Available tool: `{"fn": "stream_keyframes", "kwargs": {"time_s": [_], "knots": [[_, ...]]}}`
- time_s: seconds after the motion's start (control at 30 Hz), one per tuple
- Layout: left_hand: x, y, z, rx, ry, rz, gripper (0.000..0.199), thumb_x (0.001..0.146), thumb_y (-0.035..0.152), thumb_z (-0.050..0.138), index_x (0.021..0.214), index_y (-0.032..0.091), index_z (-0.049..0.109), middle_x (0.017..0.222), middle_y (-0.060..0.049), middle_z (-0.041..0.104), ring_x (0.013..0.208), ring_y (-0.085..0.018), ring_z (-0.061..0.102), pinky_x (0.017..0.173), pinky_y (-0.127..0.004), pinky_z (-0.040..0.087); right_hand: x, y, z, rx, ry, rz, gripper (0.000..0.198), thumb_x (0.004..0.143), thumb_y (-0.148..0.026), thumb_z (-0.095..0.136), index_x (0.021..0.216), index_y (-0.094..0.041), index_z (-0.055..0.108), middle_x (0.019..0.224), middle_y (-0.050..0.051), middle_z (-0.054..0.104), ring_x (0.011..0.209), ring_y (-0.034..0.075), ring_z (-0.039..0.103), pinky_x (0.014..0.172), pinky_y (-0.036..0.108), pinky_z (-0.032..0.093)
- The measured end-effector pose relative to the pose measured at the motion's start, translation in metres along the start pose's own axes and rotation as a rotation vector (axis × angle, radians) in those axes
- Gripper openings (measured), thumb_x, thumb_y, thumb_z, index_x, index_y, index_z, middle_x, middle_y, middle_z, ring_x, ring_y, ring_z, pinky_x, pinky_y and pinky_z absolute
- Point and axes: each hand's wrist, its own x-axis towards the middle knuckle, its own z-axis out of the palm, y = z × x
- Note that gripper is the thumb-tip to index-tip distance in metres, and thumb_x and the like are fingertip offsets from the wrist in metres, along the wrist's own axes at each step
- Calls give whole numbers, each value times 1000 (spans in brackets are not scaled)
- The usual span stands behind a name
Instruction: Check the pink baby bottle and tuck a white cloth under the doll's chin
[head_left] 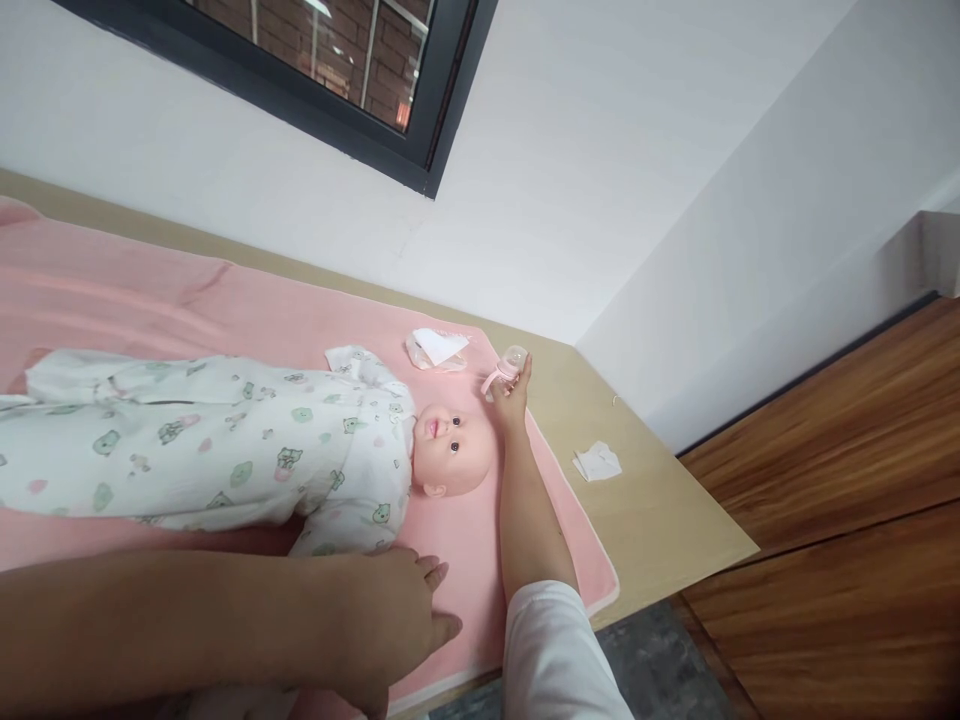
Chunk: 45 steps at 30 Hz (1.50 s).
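Observation:
A baby doll (453, 450) lies on its back on a pink blanket (457, 530), its head toward the right. It wears a white romper (247, 440) printed with green and pink figures. Past the top of the head, my right hand (513, 404) grips a small clear baby bottle (511, 364) with a pink handle, at the blanket's edge. My left hand (401, 620) is below the doll's shoulder, palm down over the blanket, with thumb and fingers apart and nothing in it. Whether it touches the doll's sleeve, I cannot tell.
A clear packet with white tissue (441, 346) sits beside the doll's head. To the right, a crumpled white tissue (598, 462) lies on the bare wooden tabletop (660, 520). A white wall with a dark-framed window (420, 160) borders the far side; wooden panels (840, 420) stand at right.

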Motion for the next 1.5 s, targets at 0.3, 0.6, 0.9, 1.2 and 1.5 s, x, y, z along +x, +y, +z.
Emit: {"fn": "stream_keyframes", "kwargs": {"time_s": [0.3,0.6,0.9,1.2,1.5], "knots": [[1,2,0,5,-16,-9,80,75,42,79,144,17,48,150,-37,32,139,-43,43,92,-51,47,-2,-8,-4,33,30,125,95,77,-20,50,159,-25,3,158,15,30,118,18,59,97,33,51],[10,-3,20,8,118,17,78,65,40,85,135,18,58,142,-38,44,129,-46,53,83,-50,50,-4,-9,-9,-206,173,266,71,84,-22,45,152,-16,26,142,16,48,105,16,62,89,26,52],[5,3,7,56,13,-10,77,71,41,81,139,19,52,149,-35,36,136,-44,48,88,-50,50,-3,-1,-13,-628,-25,415,52,89,-12,43,140,-7,49,124,17,63,108,22,62,91,29,48],[10,3,12,65,109,3,68,71,45,81,129,17,60,140,-37,47,131,-45,52,80,-47,50,-1,-6,-16,-810,-101,427,37,85,-5,46,108,-10,75,115,20,65,110,30,56,95,35,40],[11,8,7,58,45,-41,75,73,46,80,137,17,55,145,-38,36,136,-44,47,85,-50,50,-2,-6,-16,-850,-115,422,43,86,-7,46,124,-12,66,117,17,66,106,26,60,86,30,43]]}}
